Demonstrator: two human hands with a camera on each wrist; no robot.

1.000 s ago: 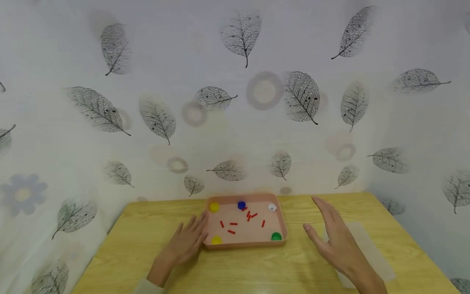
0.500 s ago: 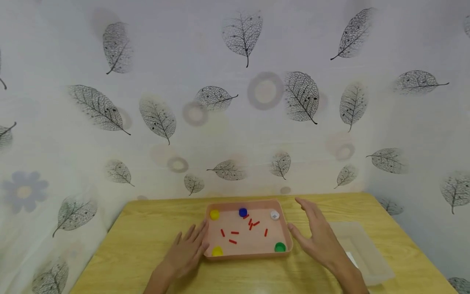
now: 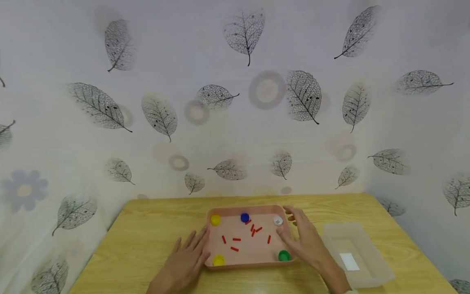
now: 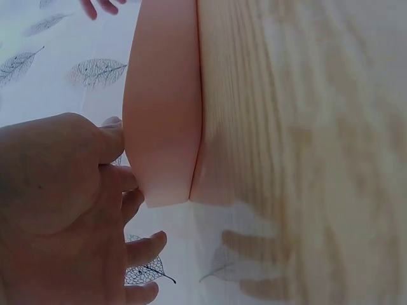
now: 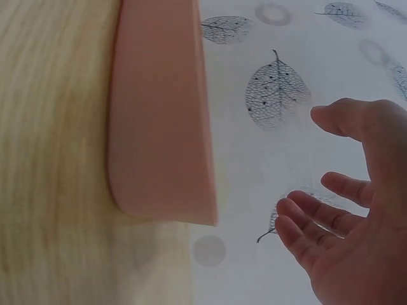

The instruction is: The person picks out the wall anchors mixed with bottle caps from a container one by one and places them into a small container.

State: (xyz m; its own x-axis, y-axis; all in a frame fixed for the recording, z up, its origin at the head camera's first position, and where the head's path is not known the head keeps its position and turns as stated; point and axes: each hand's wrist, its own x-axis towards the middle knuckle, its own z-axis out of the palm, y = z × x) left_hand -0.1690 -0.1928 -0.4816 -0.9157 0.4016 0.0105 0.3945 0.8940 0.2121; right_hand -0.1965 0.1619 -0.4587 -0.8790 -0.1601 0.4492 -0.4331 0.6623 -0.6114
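Step in hand looks like bracing the pink tray at lower centre of the frame: your left hand lies flat, fingers straight against its left wall, your right hand spread, holding nothing, at its right rim; next, probably, a two-sided grip.

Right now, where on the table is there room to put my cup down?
Bare wood lies left of the left hand, between the pink tray and the wall, and along the front edge. The right side is crowded: the right hand sits at the tray's edge beside the clear plastic bin. The tray holds bottle caps and red sticks.
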